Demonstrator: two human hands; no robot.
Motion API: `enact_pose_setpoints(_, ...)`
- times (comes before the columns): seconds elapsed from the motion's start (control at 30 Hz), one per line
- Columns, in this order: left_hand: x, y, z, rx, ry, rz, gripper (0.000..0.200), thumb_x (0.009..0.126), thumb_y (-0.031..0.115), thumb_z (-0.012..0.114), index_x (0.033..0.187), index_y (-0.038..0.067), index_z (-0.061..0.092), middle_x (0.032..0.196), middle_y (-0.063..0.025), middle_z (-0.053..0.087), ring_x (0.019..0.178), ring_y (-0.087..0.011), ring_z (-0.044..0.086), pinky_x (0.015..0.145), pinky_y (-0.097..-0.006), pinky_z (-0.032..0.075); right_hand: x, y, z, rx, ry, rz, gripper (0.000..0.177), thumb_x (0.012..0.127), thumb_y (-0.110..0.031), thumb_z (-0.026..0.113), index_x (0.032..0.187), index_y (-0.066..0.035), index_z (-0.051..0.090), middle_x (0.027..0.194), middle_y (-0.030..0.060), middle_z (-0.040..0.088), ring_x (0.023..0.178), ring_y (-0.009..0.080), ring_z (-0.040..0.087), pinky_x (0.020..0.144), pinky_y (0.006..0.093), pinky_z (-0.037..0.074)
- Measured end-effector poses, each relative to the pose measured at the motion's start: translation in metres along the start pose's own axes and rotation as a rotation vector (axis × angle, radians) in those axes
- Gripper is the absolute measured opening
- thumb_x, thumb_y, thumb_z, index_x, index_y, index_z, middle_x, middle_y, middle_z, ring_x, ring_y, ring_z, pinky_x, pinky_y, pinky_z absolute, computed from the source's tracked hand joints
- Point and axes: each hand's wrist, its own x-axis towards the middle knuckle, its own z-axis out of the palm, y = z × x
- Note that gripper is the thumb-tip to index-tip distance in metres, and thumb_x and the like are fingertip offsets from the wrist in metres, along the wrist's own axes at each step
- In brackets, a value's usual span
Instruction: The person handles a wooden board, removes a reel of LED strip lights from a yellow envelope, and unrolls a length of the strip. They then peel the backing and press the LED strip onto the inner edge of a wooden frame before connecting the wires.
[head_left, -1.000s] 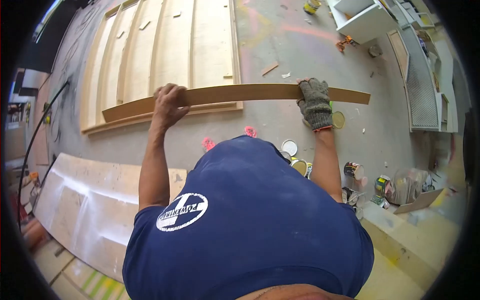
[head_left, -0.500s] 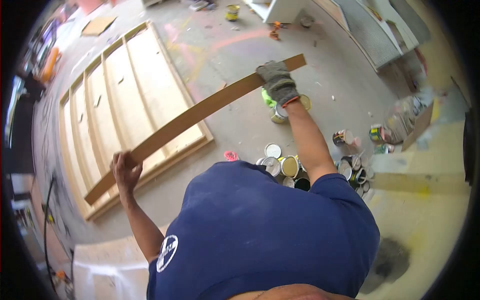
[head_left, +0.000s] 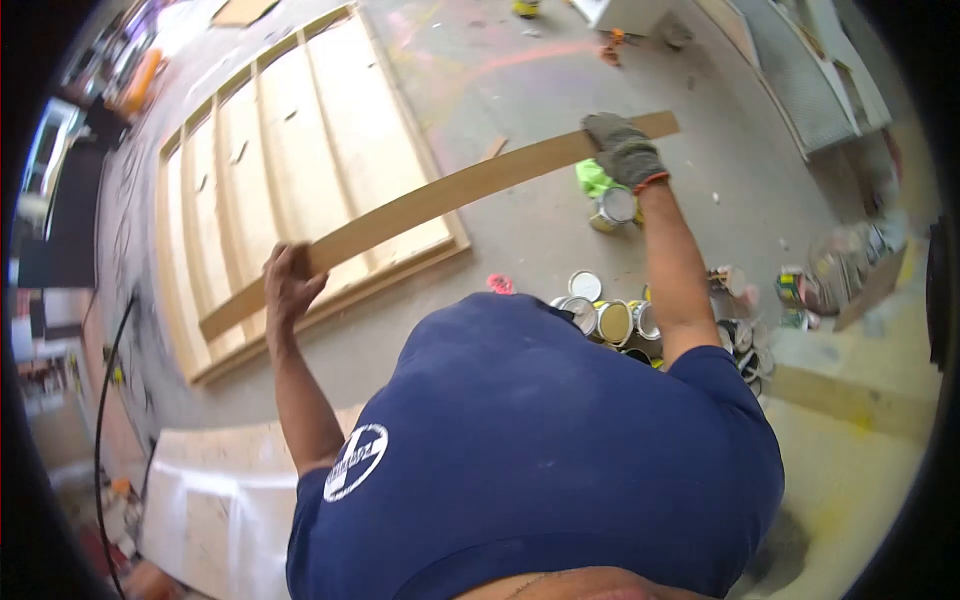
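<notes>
A long, flat wooden strip (head_left: 450, 193) stretches across my front, tilted with its right end farther out. My bare left hand (head_left: 290, 284) grips it toward the near left end, thumb on the close side. On my right hand (head_left: 627, 152) is a grey work glove with an orange cuff, and its fingers wrap the strip close to the far right end. Beneath the left part of the strip lies a wooden framed panel (head_left: 360, 100) with several parallel battens. A paint can (head_left: 613, 208) with a bright green item (head_left: 595, 179) beside it stands on the floor below my right hand.
Several open paint cans (head_left: 614, 322) cluster on the floor ahead of my right side. A pale board (head_left: 215, 500) lies at lower left, near a black cable (head_left: 105, 400). At upper right stands a white unit with a mesh panel (head_left: 800, 75). A wood scrap (head_left: 496, 147) lies on the floor.
The view has shifted, so the panel and cans appear farther right and the panel higher. Both hands keep their hold on the strip, which now appears slightly less steeply tilted.
</notes>
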Motion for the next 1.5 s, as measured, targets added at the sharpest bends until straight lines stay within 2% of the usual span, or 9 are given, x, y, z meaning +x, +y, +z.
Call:
enact_pose_setpoints(0.13, 0.0, 0.001, 0.003, -0.023, -0.073, -0.041, 0.049, 0.065, 0.02, 0.075, 0.113, 0.011, 0.067, 0.11, -0.0117, 0.062, 0.103, -0.0328, 0.058, 0.095, -0.0427, 0.045, 0.008, -0.018, -0.026, -0.062, -0.49, 0.241, 0.042, 0.078, -0.009, 0.059, 0.121, -0.01, 0.06, 0.123, 0.0153, 0.06, 0.114, 0.0333, 0.056, 0.101, 0.0408, 0.043)
enact_pose_setpoints(0.3, -0.005, -0.012, 0.016, 0.2, 0.094, 0.153, 0.038, 0.077, 0.026, 0.076, 0.113, 0.016, 0.07, 0.115, -0.0125, 0.066, 0.113, -0.0269, 0.059, 0.106, -0.0539, 0.035, -0.016, 0.006, -0.004, -0.05, -0.462, 0.127, 0.041, 0.08, -0.017, 0.06, 0.121, -0.01, 0.058, 0.116, 0.0166, 0.062, 0.109, 0.0344, 0.058, 0.096, 0.0427, 0.046)
enact_pose_setpoints(0.47, -0.008, -0.013, 0.025, 0.181, 0.409, 0.318, 0.003, 0.077, 0.011, 0.07, 0.079, 0.01, 0.068, 0.087, -0.0063, 0.069, 0.09, -0.024, 0.063, 0.08, -0.0369, 0.049, -0.007, -0.037, -0.023, 0.021, -0.367, 0.099, 0.034, 0.084, -0.034, 0.061, 0.106, -0.009, 0.061, 0.102, 0.0184, 0.064, 0.099, 0.0385, 0.059, 0.085, 0.048, 0.047)
enact_pose_setpoints(0.5, -0.011, -0.007, 0.023, 0.205, 0.455, 0.296, 0.006, 0.077, 0.009, 0.069, 0.072, 0.008, 0.064, 0.079, -0.0062, 0.066, 0.084, -0.0246, 0.062, 0.078, -0.0371, 0.048, 0.007, -0.042, -0.031, -0.039, -0.709, 0.291, 0.055, 0.085, -0.032, 0.06, 0.132, -0.004, 0.052, 0.131, 0.0196, 0.055, 0.122, 0.0337, 0.051, 0.106, 0.0417, 0.039)
enact_pose_setpoints(0.67, -0.029, 0.001, 0.006, 0.201, 0.491, -0.204, 0.03, 0.07, 0.026, 0.08, 0.065, 0.01, 0.055, 0.064, -0.0064, 0.057, 0.072, -0.028, 0.059, 0.072, -0.0393, 0.047, -0.018, -0.009, -0.013, -0.009, -0.361, 0.121, 0.054, 0.075, -0.009, 0.067, 0.127, -0.003, 0.053, 0.124, 0.0194, 0.057, 0.117, 0.0376, 0.052, 0.103, 0.0423, 0.041)
enact_pose_setpoints(0.8, -0.024, -0.058, -0.033, 0.166, 1.265, -0.138, 0.028, 0.081, 0.014, 0.07, 0.104, 0.004, 0.059, 0.088, -0.0104, 0.058, 0.072, -0.0239, 0.058, 0.07, -0.0372, 0.048, -0.003, -0.015, -0.047, 0.185, -0.073, 0.183, 0.05, 0.074, -0.003, 0.065, 0.122, -0.001, 0.054, 0.118, 0.0183, 0.059, 0.117, 0.0362, 0.053, 0.102, 0.0423, 0.04)
enact_pose_setpoints(0.93, -0.037, -0.08, -0.129, -1.584, 1.341, -0.465, 0.041, 0.097, 0.034, 0.047, 0.125, 0.005, 0.046, 0.104, -0.0134, 0.057, 0.094, -0.0289, 0.059, 0.082, -0.0477, 0.049, 0.024, -0.006, -0.086, -0.043, 0.169, 0.06, 0.052, 0.078, 0.002, 0.062, 0.129, 0.001, 0.051, 0.125, 0.0204, 0.057, 0.121, 0.0347, 0.051, 0.106, 0.0393, 0.037)
enact_pose_setpoints(1.37, -0.089, -0.086, -0.173, -2.222, 1.15, -0.001, 0.039, 0.099, 0.045, 0.047, 0.081, 0.013, 0.059, 0.065, 0.0027, 0.056, 0.06, -0.0137, 0.056, 0.066, -0.0301, 0.05, 0.042, -0.005, -0.103, -0.225, 0.569, -0.035, 0.038, 0.1, -0.018, 0.045, 0.133, 0.001, 0.048, 0.135, 0.0209, 0.049, 0.13, 0.0368, 0.04, 0.11, 0.0443, 0.031)
enact_pose_setpoints(1.5, -0.098, -0.078, -0.149, -2.108, 1.117, -0.028, 0.033, 0.098, 0.043, 0.048, 0.095, 0.014, 0.063, 0.091, -0.0046, 0.068, 0.09, -0.0216, 0.065, 0.084, -0.0367, 0.054, 0.034, 0.003, -0.092, -0.233, 0.496, 0.011, 0.037, 0.1, -0.016, 0.045, 0.133, 0.0, 0.049, 0.136, 0.0199, 0.049, 0.13, 0.0353, 0.043, 0.111, 0.043, 0.032)
